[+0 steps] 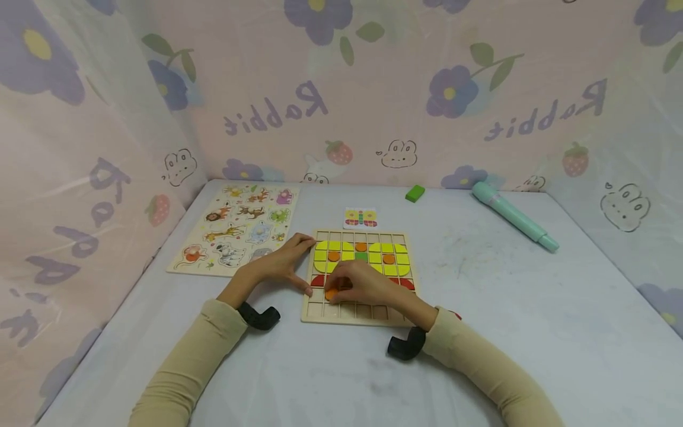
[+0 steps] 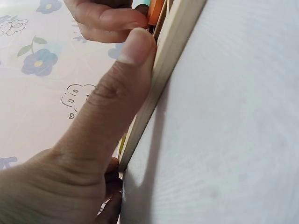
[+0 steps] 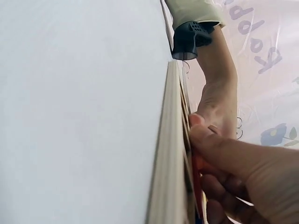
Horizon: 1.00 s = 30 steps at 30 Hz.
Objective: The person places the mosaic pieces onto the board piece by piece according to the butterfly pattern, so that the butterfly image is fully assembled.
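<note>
A light wooden grid board [image 1: 349, 311] lies flat on the table, with yellow [image 1: 397, 268], red and orange pieces and a green square [image 1: 361, 256] set in its cells. My right hand [image 1: 363, 283] is over its lower left part and pinches a round orange piece [image 1: 331, 294] between thumb and fingertips, close over a cell; the hand hides several cells. My left hand [image 1: 278, 263] is spread along the board's left edge, its thumb [image 2: 135, 49] touching the side in the left wrist view.
Just behind the board lies a small pattern card [image 1: 360, 218] with a butterfly design. An animal puzzle board [image 1: 213, 258] is on the left. A green block [image 1: 415, 193] and a mint-coloured tube-shaped thing [image 1: 512, 216] lie farther back to the right. Printed curtains surround the table.
</note>
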Tool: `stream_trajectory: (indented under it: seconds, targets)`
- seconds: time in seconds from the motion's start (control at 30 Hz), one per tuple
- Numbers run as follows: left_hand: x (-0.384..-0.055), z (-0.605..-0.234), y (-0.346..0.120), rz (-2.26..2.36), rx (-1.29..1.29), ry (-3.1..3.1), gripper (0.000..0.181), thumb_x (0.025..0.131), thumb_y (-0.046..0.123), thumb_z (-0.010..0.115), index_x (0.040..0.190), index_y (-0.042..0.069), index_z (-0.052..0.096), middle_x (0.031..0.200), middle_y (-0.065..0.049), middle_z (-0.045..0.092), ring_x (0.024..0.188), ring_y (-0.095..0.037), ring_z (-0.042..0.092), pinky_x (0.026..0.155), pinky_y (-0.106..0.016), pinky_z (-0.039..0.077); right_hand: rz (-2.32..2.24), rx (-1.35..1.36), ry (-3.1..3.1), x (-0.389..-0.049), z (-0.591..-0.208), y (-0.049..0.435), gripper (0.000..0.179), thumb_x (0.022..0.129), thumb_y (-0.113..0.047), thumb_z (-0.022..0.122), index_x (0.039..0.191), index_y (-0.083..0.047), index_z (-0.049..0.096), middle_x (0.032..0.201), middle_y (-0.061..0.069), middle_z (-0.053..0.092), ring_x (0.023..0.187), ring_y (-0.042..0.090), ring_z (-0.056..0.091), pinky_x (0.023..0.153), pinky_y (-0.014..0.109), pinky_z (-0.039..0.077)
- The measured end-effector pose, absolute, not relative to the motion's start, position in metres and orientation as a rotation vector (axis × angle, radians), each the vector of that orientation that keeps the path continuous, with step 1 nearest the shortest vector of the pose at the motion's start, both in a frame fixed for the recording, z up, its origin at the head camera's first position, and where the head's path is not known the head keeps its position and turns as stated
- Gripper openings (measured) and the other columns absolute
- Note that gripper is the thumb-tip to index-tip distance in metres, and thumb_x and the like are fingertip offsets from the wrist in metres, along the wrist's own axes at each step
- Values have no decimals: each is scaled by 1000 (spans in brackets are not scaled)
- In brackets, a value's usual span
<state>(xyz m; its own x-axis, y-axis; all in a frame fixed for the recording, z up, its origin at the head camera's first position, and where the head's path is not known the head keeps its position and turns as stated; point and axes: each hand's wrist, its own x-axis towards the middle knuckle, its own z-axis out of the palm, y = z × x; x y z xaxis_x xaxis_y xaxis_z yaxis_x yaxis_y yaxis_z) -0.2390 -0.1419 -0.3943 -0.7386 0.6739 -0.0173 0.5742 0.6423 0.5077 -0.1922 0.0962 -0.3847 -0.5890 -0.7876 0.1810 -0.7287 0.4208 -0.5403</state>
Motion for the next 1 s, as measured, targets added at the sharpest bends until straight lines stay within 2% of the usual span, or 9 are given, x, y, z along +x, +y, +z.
stream_trajectory:
  seconds: [0.2,0.33,0.47,0.7,0.87,1.0]
  targets:
    - [-239,-394,-142,731,1032,2645,115,59,53,82,145,1,25,142,-12,25,133,-26,27,109,-43,27,-893,-1371,2574,-193,-386,97,18,79,-25,75,92,-14,71,85,-7,59,76,7,52,68,18,46]
    - [-239,-394,-141,738,1043,2644,116,59,55,82,145,1,25,142,-12,25,133,-26,27,109,-43,28,-910,-1367,2623,-192,-378,112,20,79,-26,75,94,-13,71,87,-6,62,80,9,54,71,24,48]
    - [-240,-394,-141,731,1044,2650,117,58,55,82,145,0,25,142,-13,26,133,-26,27,110,-42,27,-979,-1336,2677,-187,-369,146,19,80,-22,75,95,-12,70,88,-5,64,82,12,56,72,29,49]
    - [-238,-391,-143,724,1021,2661,117,59,53,83,145,-1,24,142,-14,24,134,-27,27,109,-43,28,-951,-1173,2728,-168,-362,223,15,83,-15,71,98,-13,69,93,-5,63,81,13,53,68,27,49]
    - [-235,-390,-143,742,1028,2653,116,59,51,84,144,-3,25,141,-16,25,133,-29,27,108,-45,29,-867,-1052,2671,-152,-363,271,20,85,-8,68,102,-18,66,101,-8,61,87,11,53,74,26,49]
    - [-235,-391,-141,743,1033,2654,116,59,51,83,144,-2,25,142,-15,25,133,-29,27,109,-44,28,-903,-1078,2517,-143,-366,295,23,87,-5,64,105,-19,65,107,-4,58,92,14,51,78,26,48]
